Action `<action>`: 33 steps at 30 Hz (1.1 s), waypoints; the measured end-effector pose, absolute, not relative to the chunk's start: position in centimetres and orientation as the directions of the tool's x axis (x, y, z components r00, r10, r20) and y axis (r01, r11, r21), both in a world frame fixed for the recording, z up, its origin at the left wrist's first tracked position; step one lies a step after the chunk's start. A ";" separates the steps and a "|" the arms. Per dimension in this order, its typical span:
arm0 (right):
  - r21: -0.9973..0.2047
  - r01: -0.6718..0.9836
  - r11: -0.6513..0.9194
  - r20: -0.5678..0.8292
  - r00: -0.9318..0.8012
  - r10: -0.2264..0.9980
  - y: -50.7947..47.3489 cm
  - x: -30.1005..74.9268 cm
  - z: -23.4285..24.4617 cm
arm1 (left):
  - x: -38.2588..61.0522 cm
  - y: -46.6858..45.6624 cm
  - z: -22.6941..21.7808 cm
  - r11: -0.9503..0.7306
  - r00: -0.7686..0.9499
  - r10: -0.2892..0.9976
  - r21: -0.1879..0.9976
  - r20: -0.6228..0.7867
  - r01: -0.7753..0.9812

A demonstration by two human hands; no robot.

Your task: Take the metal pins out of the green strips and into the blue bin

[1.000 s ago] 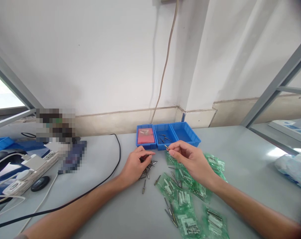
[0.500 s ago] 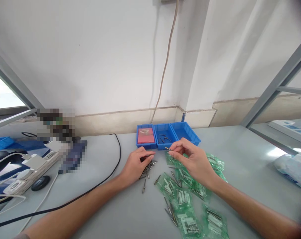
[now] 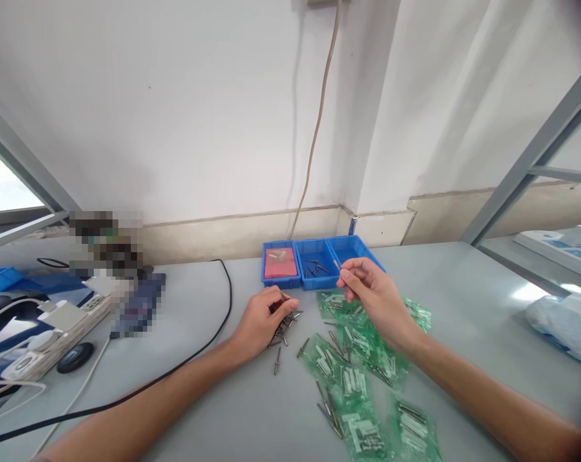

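My right hand (image 3: 370, 292) pinches a small metal pin (image 3: 337, 264) between thumb and forefinger, raised just in front of the rightmost blue tray (image 3: 362, 251). My left hand (image 3: 261, 319) rests on the table with its fingers curled over a loose heap of metal pins (image 3: 285, 327); what its fingertips grip is hidden. The middle blue tray (image 3: 319, 277) holds a few pins. The left blue tray (image 3: 281, 263) holds a pink sheet.
Several green plastic bags of pins (image 3: 362, 378) lie spread under and in front of my right forearm. A black cable (image 3: 194, 350) curves across the table on the left. A power strip (image 3: 54, 330) and plugs sit at far left. A white bag (image 3: 564, 327) lies far right.
My right hand has moved up and to the right with the pin, from over the middle tray toward the rightmost tray. My left hand has stayed on the heap.
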State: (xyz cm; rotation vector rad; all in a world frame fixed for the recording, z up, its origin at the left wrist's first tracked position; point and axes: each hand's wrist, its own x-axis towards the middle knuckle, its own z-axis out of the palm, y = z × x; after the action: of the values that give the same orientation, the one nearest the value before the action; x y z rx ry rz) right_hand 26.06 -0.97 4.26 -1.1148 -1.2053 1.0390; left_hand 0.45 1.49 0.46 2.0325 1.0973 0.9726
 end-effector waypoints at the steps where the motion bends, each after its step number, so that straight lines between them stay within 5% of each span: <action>1: -0.983 0.032 0.178 0.181 0.103 0.978 -0.9 26.1 4.3 | 0.5 1.5 0.5 -0.463 0.388 0.869 0.781 0.307 0.420; 7: -0.955 0.197 0.222 0.243 0.087 0.966 -0.5 26.5 3.9 | 0.4 1.3 0.8 -0.474 0.413 0.863 0.748 0.290 0.465; 19: -0.941 0.254 0.224 0.218 -0.050 0.975 -1.2 25.8 3.7 | 0.5 1.3 1.2 -0.564 0.521 0.796 0.692 0.309 0.451; 22: -0.805 0.439 0.399 0.308 -0.266 0.914 -2.2 25.4 4.0 | 0.4 1.2 1.1 -0.636 0.559 0.752 0.607 0.349 0.477; 26: -0.625 0.478 0.617 0.350 -0.535 0.769 -3.2 25.0 3.9 | 0.3 1.1 0.6 -0.746 0.627 0.656 0.485 0.420 0.457; 33: -0.524 0.525 0.670 0.347 -0.587 0.732 -3.1 24.9 3.3 | 0.2 1.0 0.0 -0.808 0.676 0.583 0.404 0.450 0.428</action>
State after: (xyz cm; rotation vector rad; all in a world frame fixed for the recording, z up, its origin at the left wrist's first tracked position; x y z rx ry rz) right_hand 24.92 -3.06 3.33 -0.9691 -2.3395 0.5007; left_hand 0.23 1.05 0.02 2.6257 0.8099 0.8406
